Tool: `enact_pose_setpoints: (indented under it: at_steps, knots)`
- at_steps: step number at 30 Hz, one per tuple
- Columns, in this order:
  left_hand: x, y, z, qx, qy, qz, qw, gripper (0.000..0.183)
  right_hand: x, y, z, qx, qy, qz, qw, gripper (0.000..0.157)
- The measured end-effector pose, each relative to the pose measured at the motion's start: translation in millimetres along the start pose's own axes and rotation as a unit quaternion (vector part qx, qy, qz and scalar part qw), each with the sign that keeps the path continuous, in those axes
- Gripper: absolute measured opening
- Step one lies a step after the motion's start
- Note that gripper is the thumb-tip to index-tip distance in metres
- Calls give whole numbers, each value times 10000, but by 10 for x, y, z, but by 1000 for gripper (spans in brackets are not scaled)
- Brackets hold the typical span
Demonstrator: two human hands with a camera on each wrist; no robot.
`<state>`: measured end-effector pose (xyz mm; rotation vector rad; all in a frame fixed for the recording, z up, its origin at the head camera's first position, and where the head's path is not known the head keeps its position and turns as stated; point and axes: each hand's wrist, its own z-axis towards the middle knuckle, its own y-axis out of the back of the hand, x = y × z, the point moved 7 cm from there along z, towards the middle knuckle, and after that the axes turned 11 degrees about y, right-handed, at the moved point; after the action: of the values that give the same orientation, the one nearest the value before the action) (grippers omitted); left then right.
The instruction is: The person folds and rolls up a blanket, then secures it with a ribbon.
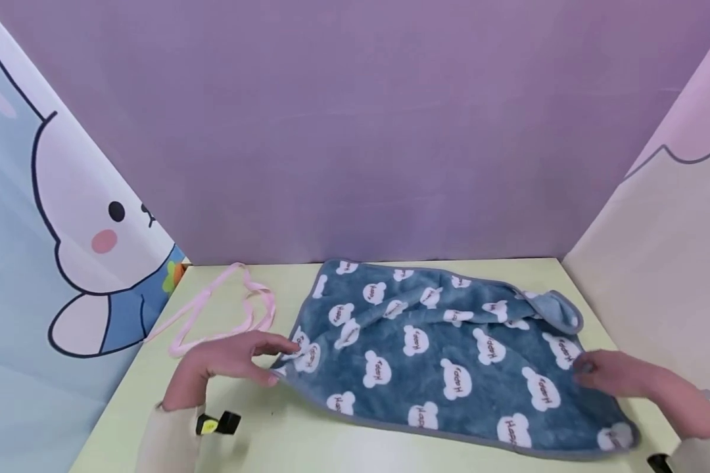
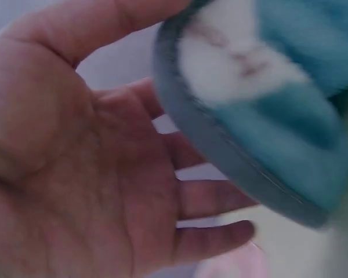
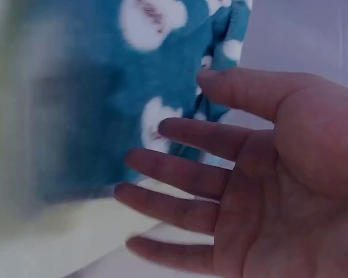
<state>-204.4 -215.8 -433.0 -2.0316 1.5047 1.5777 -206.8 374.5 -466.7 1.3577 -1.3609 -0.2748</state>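
Observation:
A blue fleece blanket with white bear-head prints and a grey edging lies spread and somewhat wrinkled on the table. At its left corner is my left hand, thumb and forefinger apart at the edging. In the left wrist view the straight fingers reach behind the blanket's edge, and the thumb tip is cut off at the top. My right hand is at the blanket's right edge. The right wrist view shows its fingers spread and straight, with nothing gripped.
A pink ribbon lies loosely looped on the pale yellow table, left of the blanket. The blanket's far right corner is folded over. A purple backdrop stands behind, with printed side panels left and right.

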Motion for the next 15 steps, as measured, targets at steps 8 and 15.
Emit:
enact_pose_setpoints:
  at_steps: [8, 15]
  knots:
    - [-331, 316, -60, 490, -146, -13, 9987, 55, -118, 264, 439, -400, -261, -657, 9967, 64]
    - [-125, 497, 496, -1026, 827, 977, 9864, 42, -201, 433, 691, -1382, -35, -1004, 9853, 70]
